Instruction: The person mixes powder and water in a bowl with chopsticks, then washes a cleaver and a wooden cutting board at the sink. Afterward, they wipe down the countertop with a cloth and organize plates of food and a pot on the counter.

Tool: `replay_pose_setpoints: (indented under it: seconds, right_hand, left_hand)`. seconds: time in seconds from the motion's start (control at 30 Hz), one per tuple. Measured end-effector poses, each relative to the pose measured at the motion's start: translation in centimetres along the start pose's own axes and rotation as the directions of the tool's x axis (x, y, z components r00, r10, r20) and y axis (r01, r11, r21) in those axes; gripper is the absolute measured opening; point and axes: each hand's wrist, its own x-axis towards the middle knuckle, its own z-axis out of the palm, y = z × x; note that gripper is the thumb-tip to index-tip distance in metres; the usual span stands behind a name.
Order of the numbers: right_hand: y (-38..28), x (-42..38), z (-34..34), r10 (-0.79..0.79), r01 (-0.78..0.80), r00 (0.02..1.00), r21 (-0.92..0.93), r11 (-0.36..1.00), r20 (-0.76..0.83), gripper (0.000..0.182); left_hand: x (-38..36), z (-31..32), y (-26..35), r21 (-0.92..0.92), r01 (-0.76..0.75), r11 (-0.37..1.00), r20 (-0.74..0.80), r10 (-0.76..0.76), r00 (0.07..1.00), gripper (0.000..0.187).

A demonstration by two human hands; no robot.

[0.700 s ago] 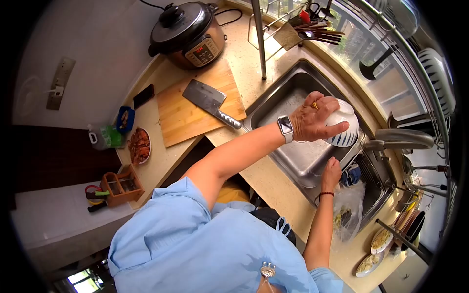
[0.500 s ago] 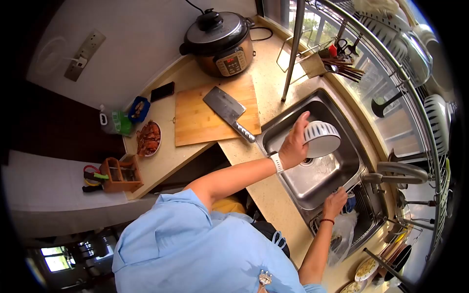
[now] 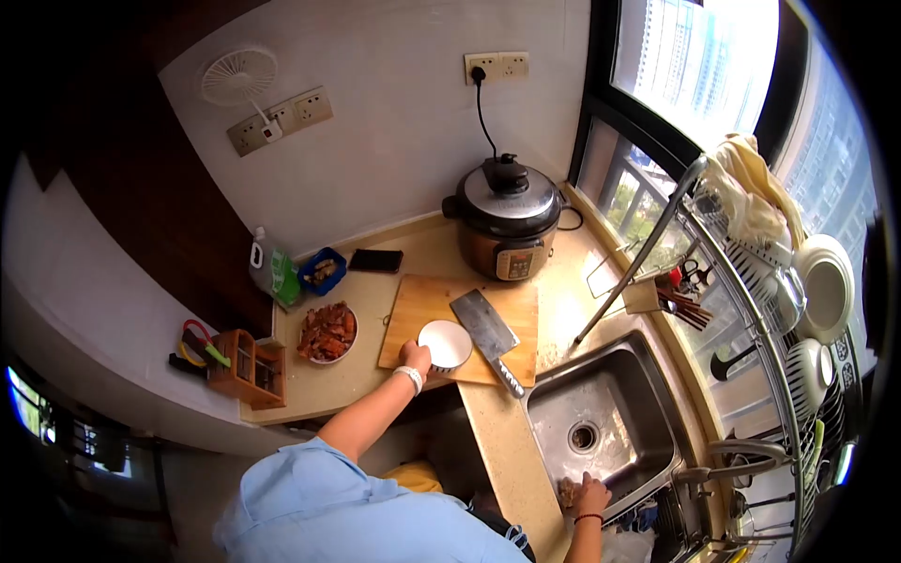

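Observation:
My left hand (image 3: 416, 357), with a white watch, grips the rim of a white bowl (image 3: 445, 345) at the left front part of the wooden cutting board (image 3: 413, 305). A cleaver (image 3: 484, 324) lies on the board beside the bowl, its handle past the board's front edge. At the near edge of the metal sink (image 3: 648, 375), my right hand (image 3: 591, 494), with a red bracelet, has its fingers closed on a small brown lumpy piece (image 3: 567, 492). Left of the board stands a bowl of reddish-brown food (image 3: 328, 332).
A pressure cooker (image 3: 510, 220) stands behind the board. A phone (image 3: 376, 260), a blue container (image 3: 322, 270) and a wooden knife holder (image 3: 246, 369) are on the left. The dish rack (image 3: 690, 178) and faucet (image 3: 746, 460) rise beside the sink.
My left hand has carried the bowl from over the sink leftward to the board. My right hand now shows a brown piece at the sink's near edge. The view has shifted, showing more wall and window.

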Motion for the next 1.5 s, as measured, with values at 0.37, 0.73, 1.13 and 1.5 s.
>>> replay_pose_setpoints:
  seconds: [0.37,0.73,1.13,1.5]
  right_hand:
    - [-10.7,5.7,-17.9,-0.175,0.206,0.944,0.087,0.975,-0.28,0.027]
    - [-40.3,-2.9,-63.3,-0.389,0.954,-0.05,-0.159,0.253,-0.92,0.043]
    - [-50.6,-7.7,-80.6,-0.06,0.963,-0.12,-0.101,-0.249,-0.991,0.044]
    - [-45.7,-15.0,-75.5,-0.271,0.953,-0.089,-0.002,-0.304,-0.958,0.048]
  left_hand:
    - [2.3,-3.9,3.3,0.487,-0.405,0.774,0.33,0.266,0.906,0.056]
    - [0.8,-16.3,17.0,0.561,-0.794,0.235,0.632,0.497,0.594,0.074]
    - [-3.1,-25.6,23.3,0.64,-0.763,0.092,0.474,0.734,0.486,0.059]
    - [-6.4,-25.4,25.8,0.675,-0.721,0.155,0.493,0.632,0.598,0.034]
